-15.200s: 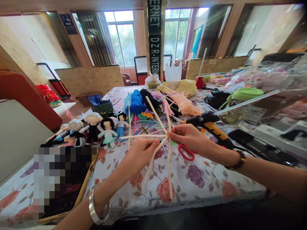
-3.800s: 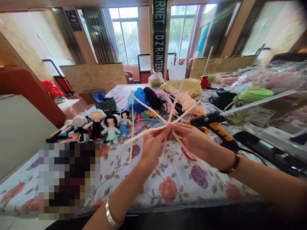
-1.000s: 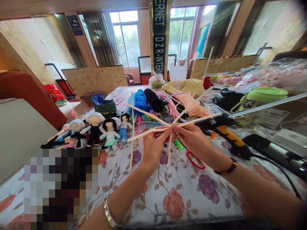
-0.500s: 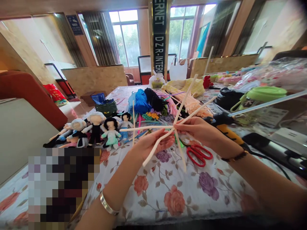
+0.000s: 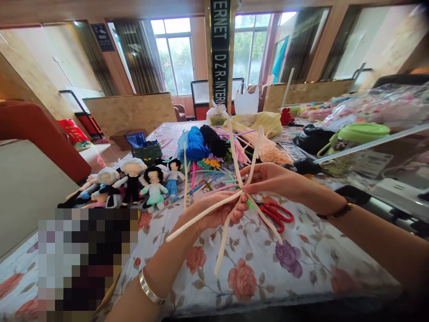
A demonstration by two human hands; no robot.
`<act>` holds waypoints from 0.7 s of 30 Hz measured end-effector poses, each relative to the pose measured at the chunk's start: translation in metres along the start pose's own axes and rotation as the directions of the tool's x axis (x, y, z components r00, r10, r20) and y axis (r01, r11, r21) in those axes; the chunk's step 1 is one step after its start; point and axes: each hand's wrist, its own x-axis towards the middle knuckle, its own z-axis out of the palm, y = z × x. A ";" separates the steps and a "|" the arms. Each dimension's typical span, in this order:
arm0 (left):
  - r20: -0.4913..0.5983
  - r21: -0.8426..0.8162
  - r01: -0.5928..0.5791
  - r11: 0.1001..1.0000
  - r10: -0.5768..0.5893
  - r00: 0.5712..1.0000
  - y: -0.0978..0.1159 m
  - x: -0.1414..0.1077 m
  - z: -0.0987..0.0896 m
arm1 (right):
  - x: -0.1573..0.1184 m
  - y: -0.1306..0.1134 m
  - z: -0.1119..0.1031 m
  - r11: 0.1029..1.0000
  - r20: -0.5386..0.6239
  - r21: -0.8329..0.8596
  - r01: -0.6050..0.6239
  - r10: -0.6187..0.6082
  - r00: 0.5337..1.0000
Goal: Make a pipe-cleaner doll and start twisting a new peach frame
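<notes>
Several cream pipe cleaners (image 5: 204, 215) cross at one centre, their ends spreading up, left and down. My left hand (image 5: 223, 209) is closed around them just below the crossing. From the right, my right hand (image 5: 264, 181) pinches the same bundle at its centre. Red-handled scissors (image 5: 279, 214) lie on the table behind and right of the hands, partly covered by a pipe cleaner. Another cream pipe cleaner (image 5: 185, 179) appears upright left of the hands; what supports it I cannot tell.
Small dolls (image 5: 154, 188) stand at the left. Bundles of coloured pipe cleaners (image 5: 196, 143) lie beyond the hands. A glue gun (image 5: 306, 165) and a green-lidded jug (image 5: 362, 130) are at the right on the flowered tablecloth (image 5: 243, 279).
The crossed pipe cleaners have turned in my hands; the upper ends now point more upright and the left one slopes downward. Both hands still hold the centre.
</notes>
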 end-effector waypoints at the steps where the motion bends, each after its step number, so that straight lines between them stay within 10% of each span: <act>1: 0.013 -0.008 0.002 1.000 -0.002 1.000 0.000 0.000 0.000 | 0.000 0.000 -0.001 1.000 0.004 -0.011 -0.002 0.002 1.000; 10: -0.046 -0.006 -0.061 0.998 0.060 0.997 -0.005 0.002 -0.002 | 0.003 -0.003 -0.002 0.995 -0.028 -0.096 -0.023 0.021 0.999; 21: -0.323 0.627 -0.141 0.766 0.420 0.848 -0.005 0.001 0.004 | 0.002 -0.001 0.008 0.988 -0.046 -0.143 -0.053 0.047 0.998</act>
